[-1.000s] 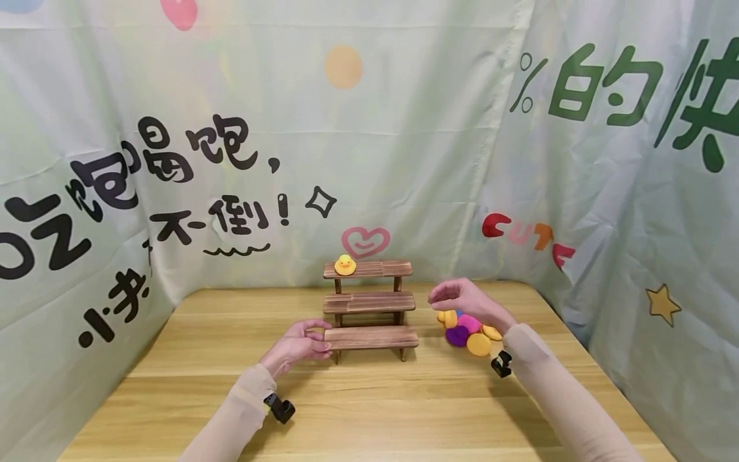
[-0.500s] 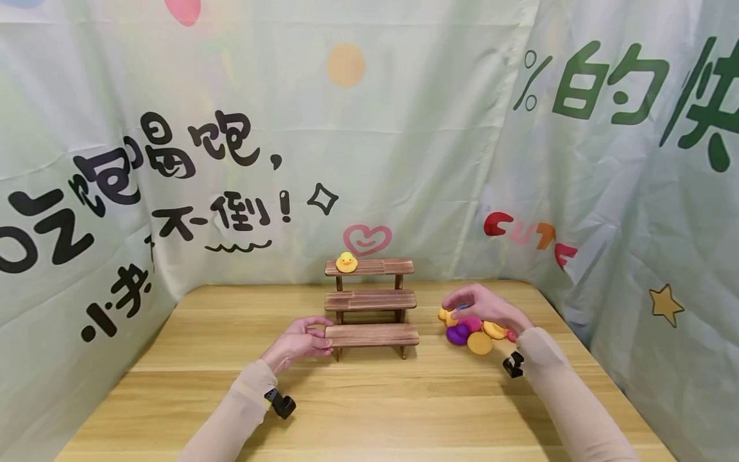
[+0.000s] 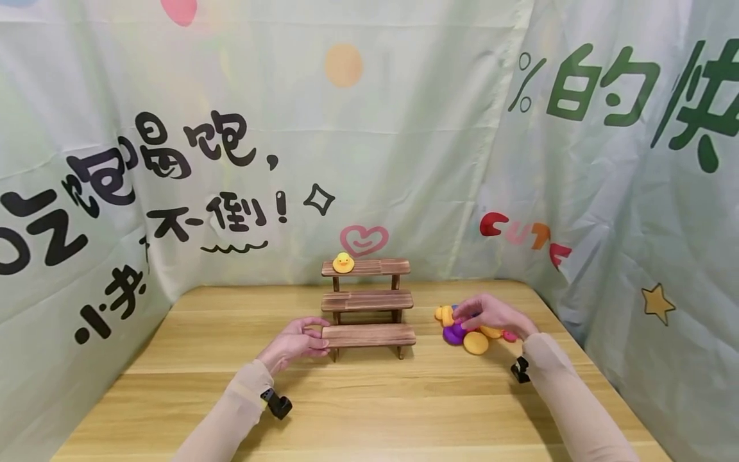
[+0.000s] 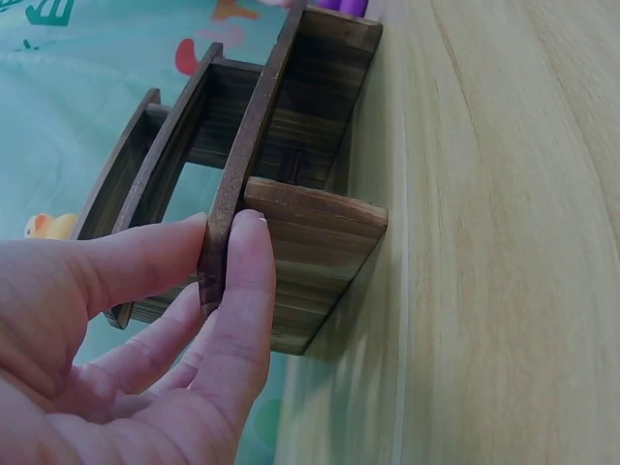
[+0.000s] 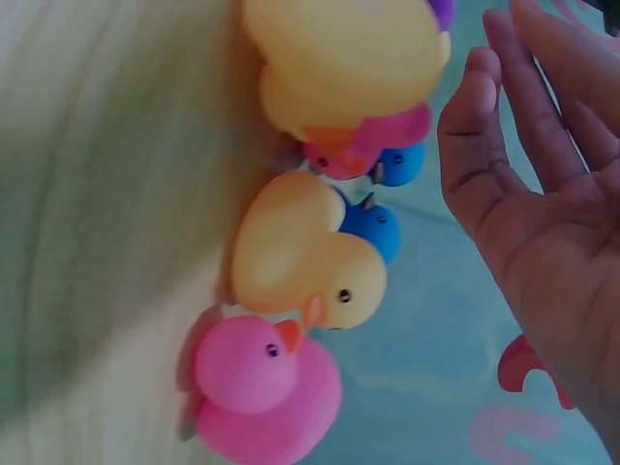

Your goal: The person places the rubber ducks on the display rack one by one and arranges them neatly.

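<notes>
My left hand (image 3: 293, 344) pinches the left end of the lowest shelf of a three-step wooden stand (image 3: 369, 335); in the left wrist view the thumb and a finger of the hand (image 4: 165, 339) grip the board's edge (image 4: 237, 174). A small yellow duck (image 3: 343, 262) sits at the left of the top step. Over a pile of coloured toy ducks hovers my right hand (image 3: 491, 313), fingers relaxed and slightly bent. In the right wrist view that hand (image 5: 552, 165) holds nothing, beside yellow (image 5: 310, 252), pink (image 5: 266, 387) and blue (image 5: 373, 231) ducks.
The pile, with a purple duck (image 3: 454, 333) and a yellow one (image 3: 476, 342), lies on the wooden table (image 3: 358, 410) right of the stand. A printed cloth (image 3: 404, 147) hangs behind and at both sides of the table.
My right hand has moved right and down, lower over the duck pile. The left hand keeps its pinch on the lowest shelf, and the stand stays in place.
</notes>
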`<state>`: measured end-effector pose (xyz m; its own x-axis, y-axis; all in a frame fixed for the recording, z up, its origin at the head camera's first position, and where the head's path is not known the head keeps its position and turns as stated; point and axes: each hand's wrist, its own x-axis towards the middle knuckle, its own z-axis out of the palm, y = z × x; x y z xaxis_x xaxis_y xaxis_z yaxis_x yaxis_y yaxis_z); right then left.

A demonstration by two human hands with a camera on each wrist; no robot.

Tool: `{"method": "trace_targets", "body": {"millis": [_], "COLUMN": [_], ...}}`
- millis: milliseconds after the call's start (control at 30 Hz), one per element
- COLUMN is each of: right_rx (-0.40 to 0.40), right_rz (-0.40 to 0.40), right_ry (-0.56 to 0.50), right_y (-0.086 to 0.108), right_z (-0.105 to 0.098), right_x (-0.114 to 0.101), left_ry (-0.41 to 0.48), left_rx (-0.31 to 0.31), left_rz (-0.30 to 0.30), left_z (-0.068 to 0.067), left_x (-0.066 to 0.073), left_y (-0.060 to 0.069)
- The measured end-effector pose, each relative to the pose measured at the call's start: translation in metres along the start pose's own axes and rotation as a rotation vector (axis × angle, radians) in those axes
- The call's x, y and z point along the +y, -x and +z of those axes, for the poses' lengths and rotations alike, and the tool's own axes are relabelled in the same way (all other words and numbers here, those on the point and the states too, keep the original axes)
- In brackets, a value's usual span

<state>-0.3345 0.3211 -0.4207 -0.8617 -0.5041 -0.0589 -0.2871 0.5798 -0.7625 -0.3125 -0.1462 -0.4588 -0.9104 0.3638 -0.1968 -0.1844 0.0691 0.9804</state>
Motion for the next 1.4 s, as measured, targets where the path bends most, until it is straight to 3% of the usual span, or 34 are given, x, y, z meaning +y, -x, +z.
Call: {"method": "trace_targets", "body": {"millis": [267,567,933,1400], "right_rx": [0.001,0.059,0.035,0.102], "right_rz": [-0.038,0.011,0.032,0.068], "right_ry": [0.078,0.191,0.244,0.083], "right_y": [-0.003,-0.005,-0.006,-0.003], "right_z": [0.005,0.013,0.015,0.019], "right_x": [0.008,0.004,0.002,0.009], "left_ry": [0.009,0.013,0.006,0.0], "left_rx": [-0.004,0.006,-0.022,-0.022], "left_rz": [-0.012,-0.011,0.003,0.014], "left_z": [-0.002,-0.002,-0.001,-0.002], "left_x": [0.003,0.003,0.001,0.0], "left_y": [0.001,0.001,0.002,0.001]}}
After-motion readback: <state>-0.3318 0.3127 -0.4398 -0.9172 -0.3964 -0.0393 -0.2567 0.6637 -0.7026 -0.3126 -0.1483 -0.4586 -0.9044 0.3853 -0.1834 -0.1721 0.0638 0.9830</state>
